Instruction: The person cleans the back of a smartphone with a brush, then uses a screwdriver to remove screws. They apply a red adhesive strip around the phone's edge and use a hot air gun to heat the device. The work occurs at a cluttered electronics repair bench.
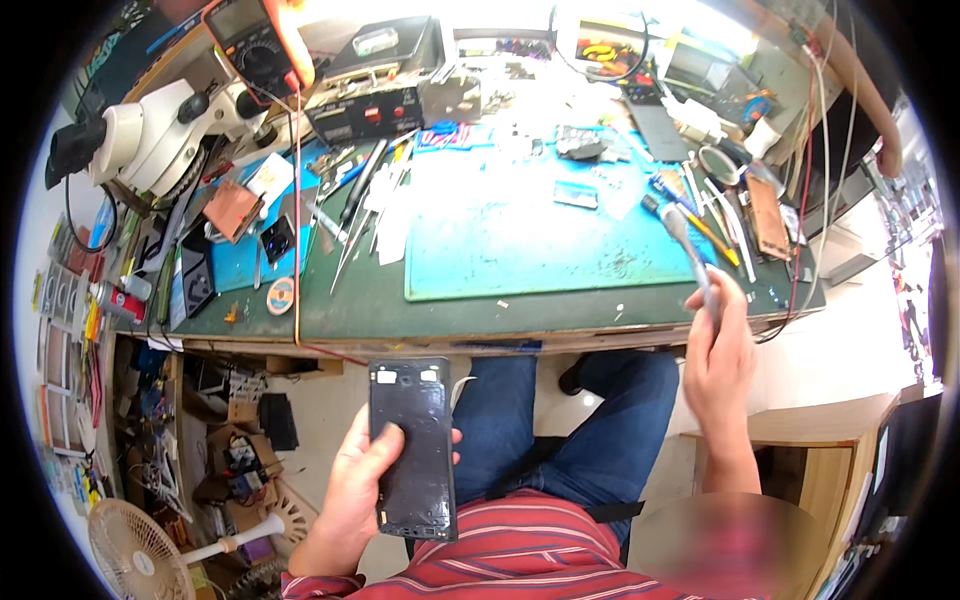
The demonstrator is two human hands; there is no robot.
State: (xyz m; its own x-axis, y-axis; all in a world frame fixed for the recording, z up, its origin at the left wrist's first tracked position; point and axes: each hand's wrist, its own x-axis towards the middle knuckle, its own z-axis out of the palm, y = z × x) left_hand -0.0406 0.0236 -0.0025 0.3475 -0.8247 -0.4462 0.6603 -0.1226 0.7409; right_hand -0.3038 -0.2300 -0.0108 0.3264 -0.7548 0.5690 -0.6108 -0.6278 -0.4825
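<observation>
A black smartphone frame stands upright in my left hand, held over my lap in front of the workbench. My thumb lies across its dark face and my fingertips wrap round the far edge. Two pale patches show near its top end. Over the front right of the bench, my right hand grips a grey-handled brush. Its dark tip points away to the upper left, above the right edge of a blue work mat. The two hands are well apart.
Tweezers and pens lie left of the mat, near a white microscope. An orange multimeter stands at the back, its red lead crossing the bench. A fan is low left. Another person's arm shows far right.
</observation>
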